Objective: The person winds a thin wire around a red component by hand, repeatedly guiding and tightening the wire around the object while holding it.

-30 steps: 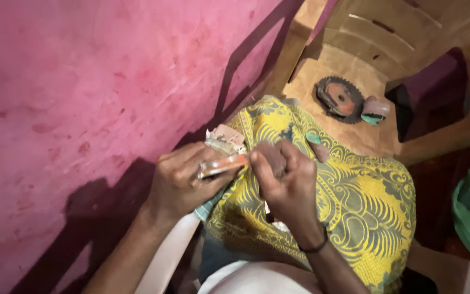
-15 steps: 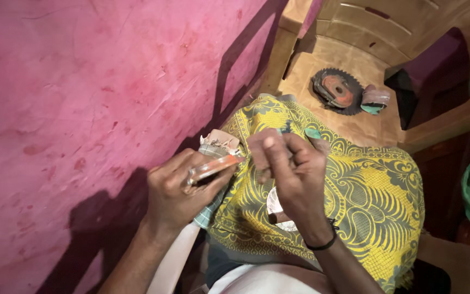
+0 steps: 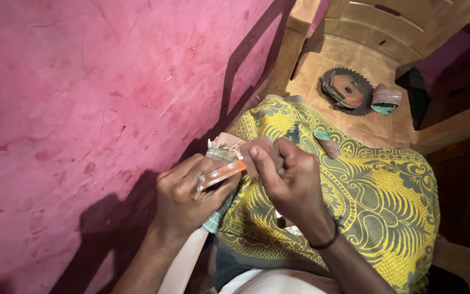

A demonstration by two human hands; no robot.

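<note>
My left hand grips a small flat clear piece with an orange edge, held over a checked cloth beside my knee. My right hand is closed around a small reddish-brown scrap, pressed against the end of the clear piece. Both hands rest above my lap, which is covered by a yellow patterned fabric. A dark band circles my right wrist.
A pink wall fills the left side, close to my left hand. A tan plastic chair ahead holds a toothed circular blade with a rusty hub and a small folded scrap. Another scrap lies on my knee.
My right hand has drawn its fingers in and moved closer to the clear piece in my left hand. The view has shifted slightly; my left hand stays put.
</note>
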